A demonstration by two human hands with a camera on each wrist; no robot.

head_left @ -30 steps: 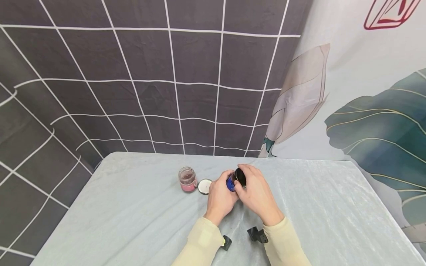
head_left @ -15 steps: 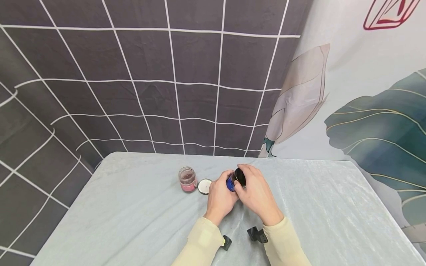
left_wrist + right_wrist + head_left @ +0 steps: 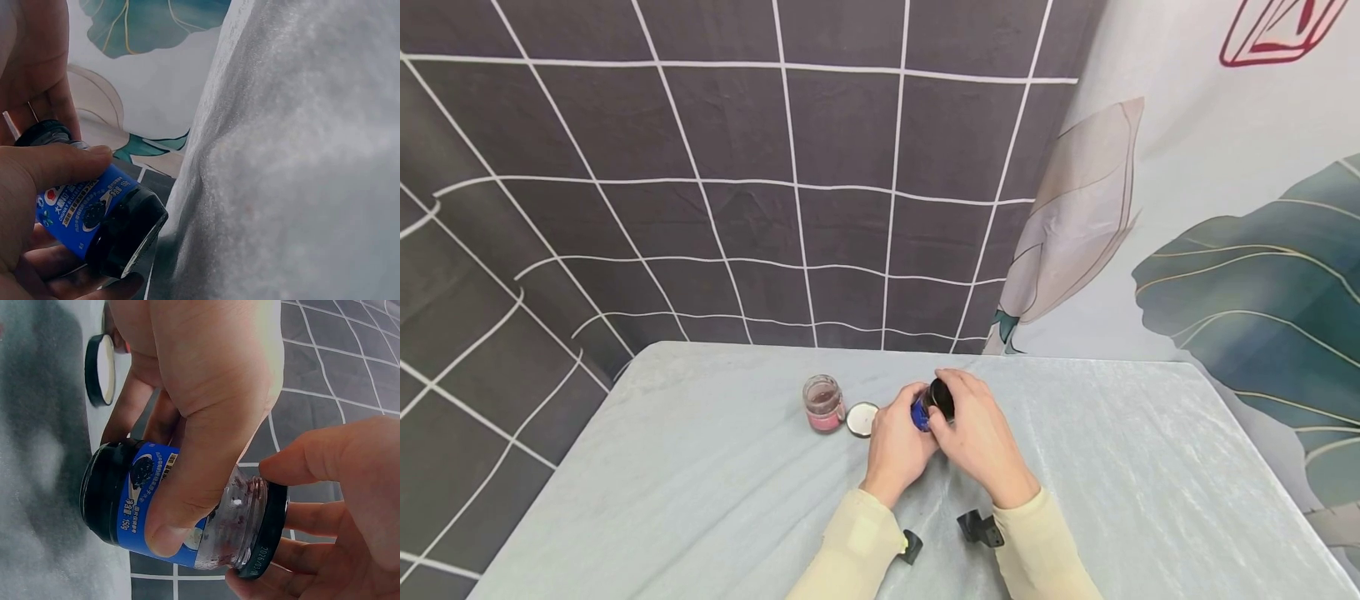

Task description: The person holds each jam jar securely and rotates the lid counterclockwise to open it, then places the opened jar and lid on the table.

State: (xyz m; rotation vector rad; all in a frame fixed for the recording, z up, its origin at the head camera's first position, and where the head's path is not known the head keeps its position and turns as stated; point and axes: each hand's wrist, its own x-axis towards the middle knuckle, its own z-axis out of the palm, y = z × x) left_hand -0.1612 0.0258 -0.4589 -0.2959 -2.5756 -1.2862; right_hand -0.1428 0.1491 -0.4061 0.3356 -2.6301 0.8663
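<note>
A small glass jam jar point(image 3: 920, 414) with a blue label is held tilted above the table. My left hand point(image 3: 898, 450) wraps round its body, the thumb lying across the label point(image 3: 69, 206) in the left wrist view. My right hand point(image 3: 988, 437) grips the black lid point(image 3: 273, 525) by its edge, thumb on one side and fingers on the other. The lid sits at the jar's mouth; whether it is screwed tight cannot be told. Dark red bits cling inside the clear neck point(image 3: 240, 515), and the contents look dark at the bottom end.
Left of the hands stands an uncovered glass jar point(image 3: 824, 410) with pinkish-red contents low inside. Beside it a loose lid point(image 3: 861, 421) lies with its white inside up. A pale cloth point(image 3: 715, 500) covers the table, whose far edge meets a dark gridded curtain point(image 3: 842, 225).
</note>
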